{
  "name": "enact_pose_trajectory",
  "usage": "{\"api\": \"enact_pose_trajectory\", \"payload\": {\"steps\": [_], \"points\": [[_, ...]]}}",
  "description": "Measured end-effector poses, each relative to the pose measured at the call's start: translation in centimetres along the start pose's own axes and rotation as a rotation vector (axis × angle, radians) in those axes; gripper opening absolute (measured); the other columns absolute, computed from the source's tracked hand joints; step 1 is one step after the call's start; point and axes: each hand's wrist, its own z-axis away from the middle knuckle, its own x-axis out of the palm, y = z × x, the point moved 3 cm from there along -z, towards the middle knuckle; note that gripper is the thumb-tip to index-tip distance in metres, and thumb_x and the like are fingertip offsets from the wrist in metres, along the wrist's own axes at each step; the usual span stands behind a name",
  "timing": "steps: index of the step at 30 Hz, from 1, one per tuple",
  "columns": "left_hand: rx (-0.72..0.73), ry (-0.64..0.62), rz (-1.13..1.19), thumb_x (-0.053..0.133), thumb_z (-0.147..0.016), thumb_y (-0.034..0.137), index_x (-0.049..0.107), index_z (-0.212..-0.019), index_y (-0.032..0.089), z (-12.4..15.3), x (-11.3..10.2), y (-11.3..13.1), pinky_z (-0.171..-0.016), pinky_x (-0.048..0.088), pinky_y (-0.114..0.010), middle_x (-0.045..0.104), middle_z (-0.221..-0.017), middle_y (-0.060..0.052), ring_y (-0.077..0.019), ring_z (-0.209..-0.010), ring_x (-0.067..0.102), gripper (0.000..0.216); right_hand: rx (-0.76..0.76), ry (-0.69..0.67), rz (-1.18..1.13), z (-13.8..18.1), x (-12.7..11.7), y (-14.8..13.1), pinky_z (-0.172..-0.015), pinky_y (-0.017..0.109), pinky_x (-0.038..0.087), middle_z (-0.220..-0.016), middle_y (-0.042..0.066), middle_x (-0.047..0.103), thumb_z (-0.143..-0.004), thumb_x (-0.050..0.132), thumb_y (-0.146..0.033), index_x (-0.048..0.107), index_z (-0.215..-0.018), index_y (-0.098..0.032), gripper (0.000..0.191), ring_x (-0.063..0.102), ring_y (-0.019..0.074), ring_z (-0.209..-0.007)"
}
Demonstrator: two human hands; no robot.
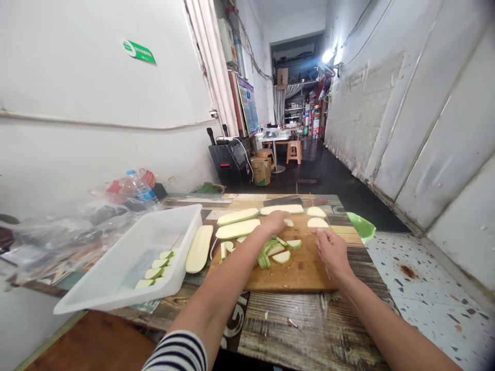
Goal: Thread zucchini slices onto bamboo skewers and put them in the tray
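Note:
A wooden cutting board (297, 273) lies on the table with pale green squash slices (280, 250) heaped on it. Long peeled squash strips (237, 222) lie along its far and left edges. My left hand (275, 221) reaches over the board, fingers curled down on the slices near the far strips. My right hand (331, 250) rests on the board's right side, fingers curled toward a half-round piece (317, 223); what it grips I cannot make out. A cleaver (288, 201) lies beyond the board.
A white plastic tub (116, 281) at the left holds several cut slices (157, 268). Clear plastic bags and a water bottle (139, 189) clutter the far left. A green bowl (362, 226) sits at the table's right edge. A corridor with stools runs ahead.

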Motion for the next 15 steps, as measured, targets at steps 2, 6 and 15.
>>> {"api": "enact_pose_trajectory", "payload": {"steps": [2, 6, 15], "points": [[-0.031, -0.054, -0.089, 0.076, -0.053, 0.006, 0.065, -0.063, 0.021, -0.1, 0.4, 0.3, -0.094, 0.043, -0.035, 0.07, -0.089, -0.009, -0.0298, -0.1, 0.062, 0.021, -0.008, -0.018, 0.008, 0.0, 0.0, 0.3, -0.037, 0.022, 0.018, -0.045, -0.009, 0.035, -0.07, 0.057, -0.053, 0.06, -0.081, -0.015, 0.04, 0.025, 0.0075, -0.039], [-0.061, -0.093, -0.142, 0.079, -0.051, 0.008, 0.061, -0.064, 0.019, 0.0, 0.5, 0.3, -0.09, 0.044, -0.034, 0.068, -0.085, -0.009, -0.0291, -0.093, 0.062, 0.024, -0.022, -0.035, 0.028, -0.3, -0.2, 1.2, -0.038, 0.022, 0.018, -0.047, -0.009, 0.035, -0.074, 0.055, -0.053, 0.061, -0.085, -0.014, 0.041, 0.025, 0.0077, -0.04], [-0.154, 0.183, 0.39, 0.07, -0.067, 0.011, 0.065, -0.071, 0.019, 2.9, -1.0, 0.0, -0.086, 0.046, -0.033, 0.068, -0.08, -0.005, -0.0216, -0.086, 0.062, 0.01, -0.148, -0.174, 0.243, 1.1, 0.5, 1.3, -0.042, 0.022, 0.025, -0.048, -0.006, 0.041, -0.082, 0.05, -0.052, 0.066, -0.084, -0.015, 0.04, 0.034, 0.01, -0.043]]}}
